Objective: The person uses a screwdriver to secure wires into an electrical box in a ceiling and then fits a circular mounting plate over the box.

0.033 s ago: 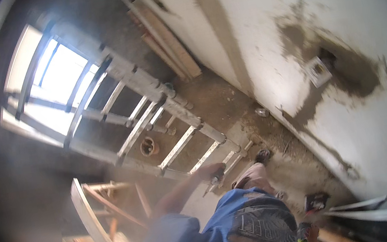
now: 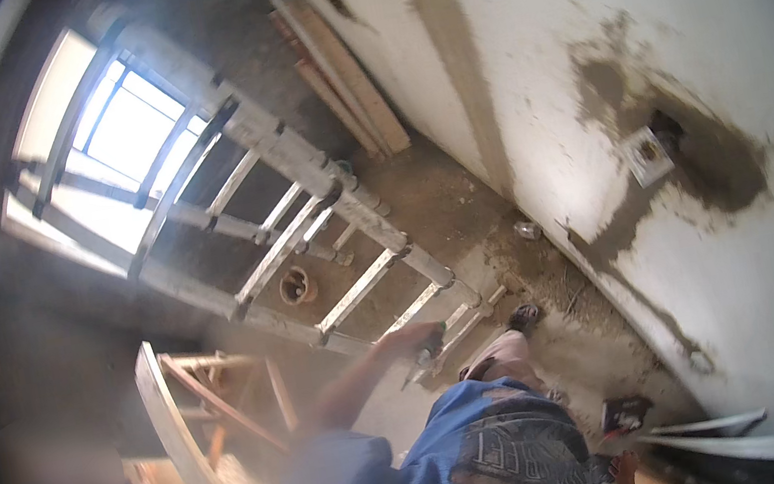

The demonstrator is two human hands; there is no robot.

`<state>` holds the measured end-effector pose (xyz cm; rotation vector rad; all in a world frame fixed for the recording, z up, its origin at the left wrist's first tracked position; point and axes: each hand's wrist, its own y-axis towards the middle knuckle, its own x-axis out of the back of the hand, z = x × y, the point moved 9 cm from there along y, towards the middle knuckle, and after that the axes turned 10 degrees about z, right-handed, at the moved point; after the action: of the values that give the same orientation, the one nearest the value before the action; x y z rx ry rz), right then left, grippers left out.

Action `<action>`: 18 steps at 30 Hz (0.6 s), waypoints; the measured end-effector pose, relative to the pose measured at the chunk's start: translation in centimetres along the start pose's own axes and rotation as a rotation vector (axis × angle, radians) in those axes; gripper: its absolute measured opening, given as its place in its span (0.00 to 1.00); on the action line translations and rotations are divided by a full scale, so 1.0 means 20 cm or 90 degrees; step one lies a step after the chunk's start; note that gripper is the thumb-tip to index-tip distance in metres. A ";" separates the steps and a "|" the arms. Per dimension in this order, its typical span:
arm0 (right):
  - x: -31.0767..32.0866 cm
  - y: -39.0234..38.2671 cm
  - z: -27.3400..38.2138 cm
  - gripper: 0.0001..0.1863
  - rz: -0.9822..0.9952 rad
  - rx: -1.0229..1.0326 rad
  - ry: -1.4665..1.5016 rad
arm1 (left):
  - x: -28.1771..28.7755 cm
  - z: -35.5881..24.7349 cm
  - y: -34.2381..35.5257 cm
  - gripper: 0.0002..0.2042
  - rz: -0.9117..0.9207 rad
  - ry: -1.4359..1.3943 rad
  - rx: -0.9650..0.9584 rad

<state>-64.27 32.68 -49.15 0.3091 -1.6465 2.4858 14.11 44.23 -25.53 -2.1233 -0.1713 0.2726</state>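
Looking down past a blue shirt, the left hand [image 2: 419, 336] is closed around a dark-handled trowel-like tool [image 2: 418, 371], its pale blade angled down and away, apparently gripped by the handle so the blade extends free of the fingers. The tool is beside the lower rungs of a metal telescopic ladder [image 2: 358, 292]; contact cannot be told. The right hand [image 2: 628, 469] is at the lower edge, too blurred to tell whether it grips anything.

The ladder's two legs stand apart, probably for stability. Planks [image 2: 337, 88] stand upright in the far corner, perhaps to take up less floor.

A strip of dusty floor [image 2: 426, 200] runs between ladder and white wall [image 2: 768, 283], edged with rubble. A wooden frame [image 2: 164, 409] limits room on the left; a bucket [image 2: 297, 286] is beyond the rungs.
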 end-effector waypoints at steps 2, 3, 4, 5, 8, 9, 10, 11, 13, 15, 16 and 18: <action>0.03 0.29 0.37 0.09 0.102 0.164 -0.072 | -0.05 -0.21 -0.31 0.16 -0.054 -0.238 -0.094; -0.05 0.44 0.53 0.15 0.234 0.301 -0.101 | 0.07 -0.21 -0.49 0.17 -0.125 -0.218 -0.119; -0.20 0.39 0.70 0.13 0.190 0.200 -0.012 | 0.15 -0.42 -0.53 0.19 -0.162 -0.151 -0.164; -0.42 0.35 0.93 0.11 0.155 0.104 0.076 | 0.26 -0.62 -0.62 0.19 -0.254 -0.096 -0.240; -1.18 0.06 1.44 0.14 0.611 0.299 0.091 | 0.44 -0.63 -0.71 0.19 -0.272 -0.134 -0.231; -1.35 -0.18 1.49 0.19 0.360 0.354 -0.131 | 0.37 -0.55 -0.71 0.19 -0.238 -0.157 -0.190; -1.47 -0.33 1.49 0.20 0.329 0.361 -0.059 | 0.33 -0.58 -0.72 0.19 -0.222 -0.172 -0.164; -1.69 -0.46 1.53 0.20 0.406 0.298 -0.122 | 0.29 -0.59 -0.65 0.19 -0.227 -0.156 -0.139; -1.96 -0.75 1.49 0.21 0.500 0.265 -0.081 | 0.20 -0.65 -0.44 0.19 -0.176 -0.125 -0.123; -2.18 -1.06 1.41 0.24 0.618 0.240 -0.083 | 0.07 -0.74 -0.19 0.22 -0.135 -0.016 -0.109; -2.25 -1.28 1.40 0.25 0.647 0.213 -0.108 | -0.04 -0.78 -0.08 0.23 -0.075 0.024 -0.134; -2.36 -1.52 1.37 0.28 0.686 0.105 0.035 | -0.34 -0.90 0.17 0.22 0.051 0.188 -0.113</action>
<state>-9.06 18.93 -23.42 -0.8642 -1.8813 3.2693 12.27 26.21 -18.22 -2.3207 0.0646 -0.0127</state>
